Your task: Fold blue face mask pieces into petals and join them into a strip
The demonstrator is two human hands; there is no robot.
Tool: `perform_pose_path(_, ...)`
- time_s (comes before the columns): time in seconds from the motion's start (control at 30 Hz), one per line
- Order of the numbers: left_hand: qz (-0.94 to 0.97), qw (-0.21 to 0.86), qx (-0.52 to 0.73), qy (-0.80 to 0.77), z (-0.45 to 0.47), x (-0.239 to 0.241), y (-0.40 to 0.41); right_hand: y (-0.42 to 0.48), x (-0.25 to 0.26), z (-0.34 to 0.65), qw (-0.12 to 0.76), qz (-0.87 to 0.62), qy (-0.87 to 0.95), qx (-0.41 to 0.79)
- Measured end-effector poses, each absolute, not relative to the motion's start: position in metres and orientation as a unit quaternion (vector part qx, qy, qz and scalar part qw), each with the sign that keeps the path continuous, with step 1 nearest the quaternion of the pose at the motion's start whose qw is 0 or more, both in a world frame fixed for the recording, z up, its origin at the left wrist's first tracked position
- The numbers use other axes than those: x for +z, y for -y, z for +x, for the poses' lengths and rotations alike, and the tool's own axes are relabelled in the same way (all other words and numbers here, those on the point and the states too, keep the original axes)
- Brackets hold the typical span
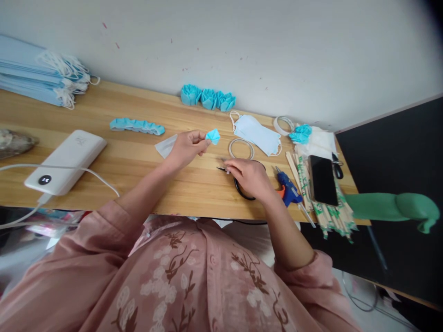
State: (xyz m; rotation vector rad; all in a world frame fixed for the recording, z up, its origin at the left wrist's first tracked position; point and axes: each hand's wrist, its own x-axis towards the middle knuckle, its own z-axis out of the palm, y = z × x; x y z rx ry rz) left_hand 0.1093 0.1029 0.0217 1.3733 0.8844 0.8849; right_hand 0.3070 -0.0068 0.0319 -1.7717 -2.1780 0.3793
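My left hand (187,146) pinches a small folded piece of blue fabric (213,136) between thumb and forefinger, a little above the table. My right hand (248,177) is closed over a pair of black-handled scissors (238,190), fingers around the blade end. The blade tips point left, and the hand covers the scissors' middle. A flat whitish sheet (166,146) lies partly beneath my left hand. Just beyond my right hand is a thin roll of tape (241,149).
Blue folded flowers (209,98) stand along the wall, near face masks (258,133) and a gathered blue strip (136,126). At right are a blue glue gun (290,188), a phone (323,180) and wrapped chopsticks (332,219). A corded power bank (65,162) lies left.
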Motion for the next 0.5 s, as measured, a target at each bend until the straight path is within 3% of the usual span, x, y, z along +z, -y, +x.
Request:
perform_pose_path(0.3, 0.594, 0.597, 0.378, -0.384, 0.109, 0.020, -0.103, 0.004, 0.024, 0.306, 0.104, -0.576, 0.809, 0.052)
perform_pose_path(0.5, 0.595, 0.595, 0.376, -0.388, 0.109, 0.020, -0.103, 0.002, 0.016, 0.304, 0.123, -0.595, 0.793, 0.034)
